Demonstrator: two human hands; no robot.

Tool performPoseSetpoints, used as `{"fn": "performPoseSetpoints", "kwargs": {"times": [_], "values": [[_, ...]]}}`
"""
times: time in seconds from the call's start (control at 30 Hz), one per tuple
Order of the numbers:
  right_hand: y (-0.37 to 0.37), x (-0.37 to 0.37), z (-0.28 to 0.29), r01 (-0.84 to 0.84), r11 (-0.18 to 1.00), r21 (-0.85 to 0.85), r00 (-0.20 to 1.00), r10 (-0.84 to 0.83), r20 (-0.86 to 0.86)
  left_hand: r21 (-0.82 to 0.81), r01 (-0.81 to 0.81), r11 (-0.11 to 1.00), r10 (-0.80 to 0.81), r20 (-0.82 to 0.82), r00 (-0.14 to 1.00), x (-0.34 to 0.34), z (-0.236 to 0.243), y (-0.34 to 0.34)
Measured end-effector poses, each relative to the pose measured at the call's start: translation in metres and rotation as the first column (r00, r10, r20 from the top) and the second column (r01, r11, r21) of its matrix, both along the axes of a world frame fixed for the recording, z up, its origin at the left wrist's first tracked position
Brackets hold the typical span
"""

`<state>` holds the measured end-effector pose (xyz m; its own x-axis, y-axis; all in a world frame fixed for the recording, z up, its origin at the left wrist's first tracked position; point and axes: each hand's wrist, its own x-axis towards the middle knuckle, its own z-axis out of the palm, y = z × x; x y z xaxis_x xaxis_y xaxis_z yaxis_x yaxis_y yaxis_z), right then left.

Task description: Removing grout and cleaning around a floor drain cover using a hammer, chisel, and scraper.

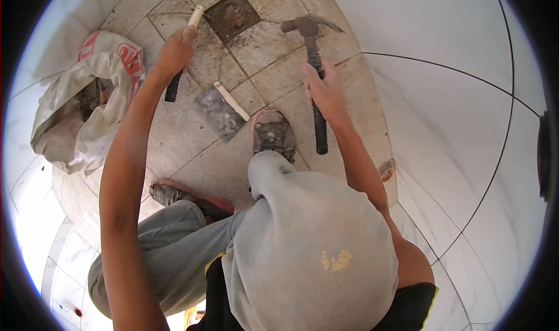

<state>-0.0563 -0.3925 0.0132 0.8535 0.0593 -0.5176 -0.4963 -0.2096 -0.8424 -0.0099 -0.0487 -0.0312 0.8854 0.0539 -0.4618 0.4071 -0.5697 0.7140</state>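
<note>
My left hand (175, 51) is closed around a slim tool (197, 16) with a cream upper end and a dark lower end; its exact kind is hidden by the fingers. It is held at the left of a square opening (233, 16) in the tiled floor, which has rubble inside. On the right, my right hand (324, 89), slightly blurred, grips a claw hammer (307, 26) by its black handle, head pointing away from me. Between my hands, nearer my shoe, a flat grey spreader (220, 113) with a cream edge strip lies on the tiles.
A white sack (96, 101) with red print stands open at the left, rubble inside. My shoes (273, 134) are on the dusty beige floor tiles (279, 78). White marbled wall tiles (442, 110) rise close on the right. A small pipe opening (386, 171) shows low there.
</note>
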Motion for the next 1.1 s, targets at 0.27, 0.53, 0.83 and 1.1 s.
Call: {"fn": "performPoseSetpoints", "kwargs": {"times": [0.27, 0.53, 0.83, 1.1], "values": [[0.023, 0.01, 0.006, -0.033, 0.999, 0.035, 0.999, 0.033, 0.005, 0.327, 0.17, 0.93, -0.308, 0.438, 0.845, 0.001, -0.057, 0.0], [0.035, 0.029, 0.007, -0.148, 0.989, 0.006, 0.988, 0.148, 0.044, 0.679, 0.07, 0.731, -0.5, 0.462, 0.732, -0.008, -0.037, -0.012], [0.097, 0.081, 0.061, -0.374, 0.889, -0.263, 0.78, 0.455, 0.43, 0.27, 0.103, 0.957, -0.184, 0.298, 0.937, -0.022, -0.085, 0.029], [0.115, 0.092, 0.067, -0.384, 0.783, -0.489, 0.654, 0.604, 0.455, 0.154, 0.019, 0.988, -0.063, 0.285, 0.956, -0.005, -0.05, 0.005]]}}
